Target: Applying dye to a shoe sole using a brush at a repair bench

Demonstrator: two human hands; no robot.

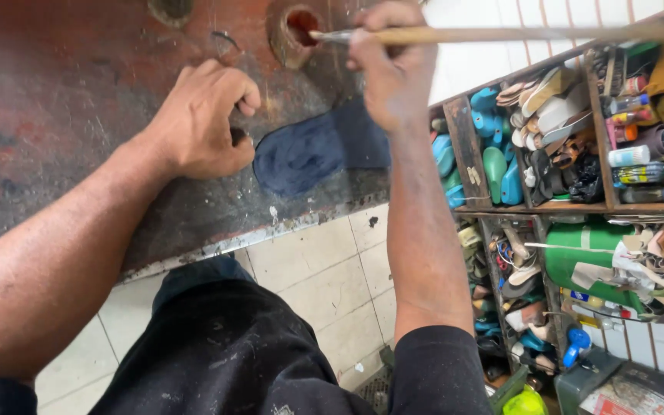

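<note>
A shoe-repair workshop. The worn, glue-stained tabletop [78,92] carries a small pot of adhesive [295,31]. Beside it, wooden shelves [536,206] are crammed with soles [551,104], blue shoe forms [493,146], bottles [635,157] and scraps.

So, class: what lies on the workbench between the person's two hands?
In the head view, a dark blue sole-shaped piece lies flat between the left hand, which presses its near end, and the right hand, which holds a long-handled brush.
</note>
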